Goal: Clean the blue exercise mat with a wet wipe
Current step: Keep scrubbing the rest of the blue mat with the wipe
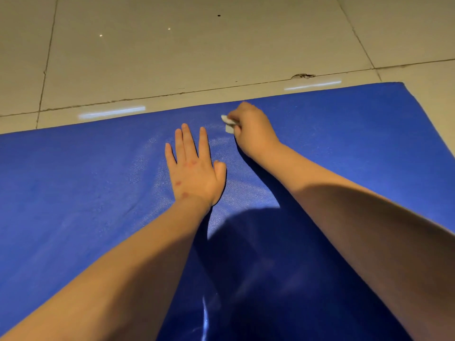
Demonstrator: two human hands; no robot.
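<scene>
Blue vinyl fills the near half of the view: the exercise mat (73, 193) lies flat on the floor, and both bare forearms (128, 267) reach out over it from the bottom corners. Between them falls a dark rounded shadow (248, 247), likely the person's own head leaning over the work. A thin shiny streak (204, 316) low down may be moisture. Further out, the left hand (194, 168) rests palm down on the mat, fingers straight and slightly spread, thumb out to the side, holding nothing. It seems placed there to prop the body's weight and to pin the mat so it does not slide under the rubbing. Just beyond and to its right, the right hand (253, 131) is curled, knuckles up, fingers and thumb bunched round the wet wipe (229, 124). The wipe is a small white wad, and only a bit of it sticks out on the hand's left side. Wadding it gives a firm pad to press with. The wipe touches the mat close to the far long edge, so I judge the stroke in hand is working that border strip. The mat around the hands has a paler, speckled sheen. Past the edge lie beige floor tiles (172, 57) with a chipped joint (304, 75) and two pale light reflections (112, 112)
</scene>
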